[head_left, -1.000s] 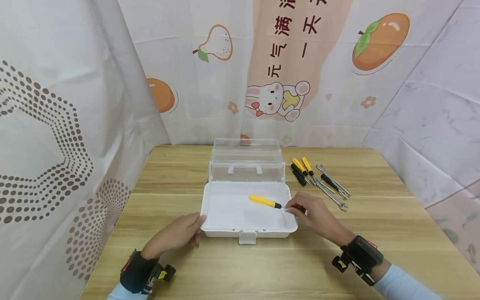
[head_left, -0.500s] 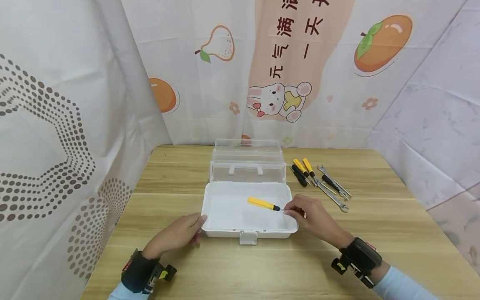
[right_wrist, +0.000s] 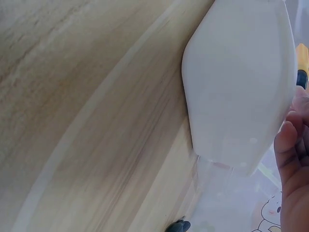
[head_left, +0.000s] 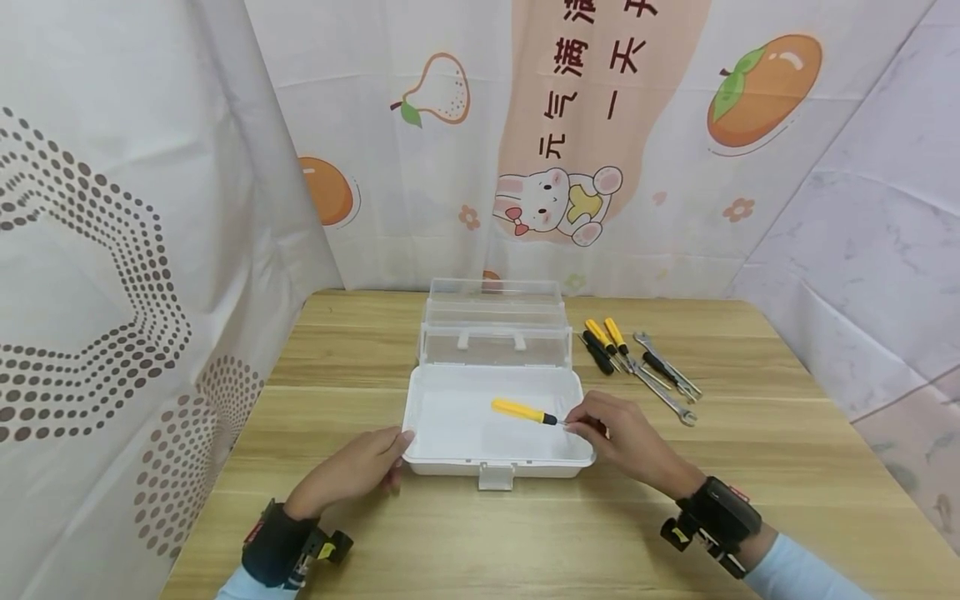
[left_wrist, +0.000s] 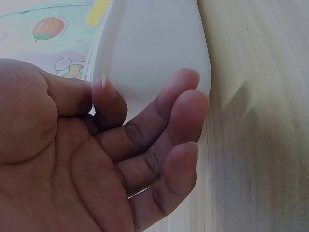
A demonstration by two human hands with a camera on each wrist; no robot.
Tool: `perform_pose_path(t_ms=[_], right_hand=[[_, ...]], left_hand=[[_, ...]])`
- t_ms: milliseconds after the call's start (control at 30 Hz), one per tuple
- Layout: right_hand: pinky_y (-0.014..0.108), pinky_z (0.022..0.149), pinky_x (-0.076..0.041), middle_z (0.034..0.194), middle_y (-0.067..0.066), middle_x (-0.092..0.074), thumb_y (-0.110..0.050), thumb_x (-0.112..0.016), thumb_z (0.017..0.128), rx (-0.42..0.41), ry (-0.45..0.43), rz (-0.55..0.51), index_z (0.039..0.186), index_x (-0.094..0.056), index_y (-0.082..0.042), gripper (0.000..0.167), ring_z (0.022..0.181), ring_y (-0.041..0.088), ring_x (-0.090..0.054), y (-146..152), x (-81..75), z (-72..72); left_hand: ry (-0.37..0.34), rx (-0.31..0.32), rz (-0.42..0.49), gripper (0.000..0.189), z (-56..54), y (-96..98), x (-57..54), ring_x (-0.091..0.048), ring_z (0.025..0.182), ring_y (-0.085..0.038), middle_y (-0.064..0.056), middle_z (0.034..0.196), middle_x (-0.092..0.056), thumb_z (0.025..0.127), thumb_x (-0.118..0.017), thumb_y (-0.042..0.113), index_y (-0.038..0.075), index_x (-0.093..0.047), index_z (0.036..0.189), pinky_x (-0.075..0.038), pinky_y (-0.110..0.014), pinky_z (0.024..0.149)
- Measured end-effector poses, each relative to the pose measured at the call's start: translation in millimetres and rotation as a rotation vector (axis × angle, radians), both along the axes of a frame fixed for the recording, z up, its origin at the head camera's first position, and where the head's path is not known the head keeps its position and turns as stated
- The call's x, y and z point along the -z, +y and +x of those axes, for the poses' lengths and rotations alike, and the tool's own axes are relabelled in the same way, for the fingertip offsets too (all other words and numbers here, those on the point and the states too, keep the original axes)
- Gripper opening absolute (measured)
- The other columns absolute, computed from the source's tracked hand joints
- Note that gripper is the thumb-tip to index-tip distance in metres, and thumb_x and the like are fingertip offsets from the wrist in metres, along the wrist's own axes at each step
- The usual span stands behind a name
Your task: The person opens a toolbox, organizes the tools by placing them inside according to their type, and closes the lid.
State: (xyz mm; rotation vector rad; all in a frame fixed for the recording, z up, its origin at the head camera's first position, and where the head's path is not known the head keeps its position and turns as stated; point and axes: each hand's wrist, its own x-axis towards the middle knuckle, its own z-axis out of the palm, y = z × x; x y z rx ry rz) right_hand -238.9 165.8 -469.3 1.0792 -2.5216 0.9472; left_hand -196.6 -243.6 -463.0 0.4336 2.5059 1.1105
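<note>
A white toolbox with a see-through lid folded back stands in the middle of the table. My left hand grips its left front corner, thumb over the rim; the left wrist view shows the other fingers curled against the outer wall. At the box's right side, my right hand pinches the metal shaft of a screwdriver. Its yellow handle points left over the box, and the shaft's end is hidden in the fingers. In the right wrist view the black collar and yellow handle show just above the rim.
Right of the lid lies a group of tools: yellow-handled screwdrivers, black-handled ones and wrenches. A clear latch hangs at the box's front. Printed cloth hangs behind the wooden table.
The screwdriver and my right hand have shifted slightly left and a little lower over the box. My left hand keeps its hold on the box's corner.
</note>
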Motion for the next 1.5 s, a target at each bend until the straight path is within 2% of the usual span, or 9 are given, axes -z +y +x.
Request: perform_pose_path(t_ms=[433, 733, 933, 1300, 1500], right_hand=[[0.018, 0.060, -0.046, 0.091, -0.014, -0.063, 0.001, -0.080, 0.088, -0.036, 0.004, 0.007, 0.097, -0.072, -0.019, 0.023, 0.073, 0.001, -0.052, -4, -0.5, 0.5], [0.015, 0.060, -0.044, 0.088, -0.014, -0.060, 0.001, -0.081, 0.086, -0.071, 0.047, 0.014, 0.097, -0.074, -0.018, 0.023, 0.073, 0.000, -0.051, -6, 0.5, 0.8], [0.013, 0.061, -0.044, 0.088, -0.014, -0.060, 0.003, -0.081, 0.086, -0.103, 0.043, 0.014, 0.096, -0.075, -0.015, 0.022, 0.073, 0.000, -0.051, -8, 0.0, -0.3], [0.019, 0.063, -0.050, 0.090, -0.014, -0.062, -0.002, -0.079, 0.089, -0.076, -0.035, 0.101, 0.097, -0.074, -0.017, 0.017, 0.076, 0.000, -0.055, -11, -2.9, 0.5], [0.021, 0.065, -0.050, 0.089, -0.014, -0.063, -0.006, -0.080, 0.090, -0.066, -0.020, 0.156, 0.095, -0.075, -0.018, 0.015, 0.077, -0.001, -0.056, -10, -2.7, 0.4]], left_hand=[[0.002, -0.009, -0.004, 0.051, 0.7, -0.1, 1.7, -0.056, 0.061, -0.018, -0.001, 0.069, -0.063, 0.114, -0.032, 0.044, 0.006, -0.059, 0.092, -0.043, -0.030, 0.060], [0.006, -0.014, -0.012, 0.051, 0.5, 1.6, 2.9, -0.055, 0.062, -0.018, -0.001, 0.069, -0.063, 0.113, -0.032, 0.045, 0.007, -0.059, 0.092, -0.043, -0.031, 0.060], [0.009, -0.014, -0.009, 0.050, 1.4, 1.4, 2.3, -0.055, 0.062, -0.018, -0.001, 0.069, -0.063, 0.113, -0.032, 0.044, 0.007, -0.059, 0.092, -0.043, -0.031, 0.060], [0.012, -0.016, -0.020, 0.051, 1.2, 2.6, 1.2, -0.054, 0.061, -0.017, 0.000, 0.069, -0.062, 0.114, -0.030, 0.044, 0.007, -0.059, 0.093, -0.042, -0.031, 0.060], [0.008, -0.020, -0.015, 0.051, 2.6, 2.4, -0.6, -0.054, 0.061, -0.017, 0.000, 0.069, -0.063, 0.114, -0.031, 0.043, 0.007, -0.059, 0.092, -0.043, -0.031, 0.061]])
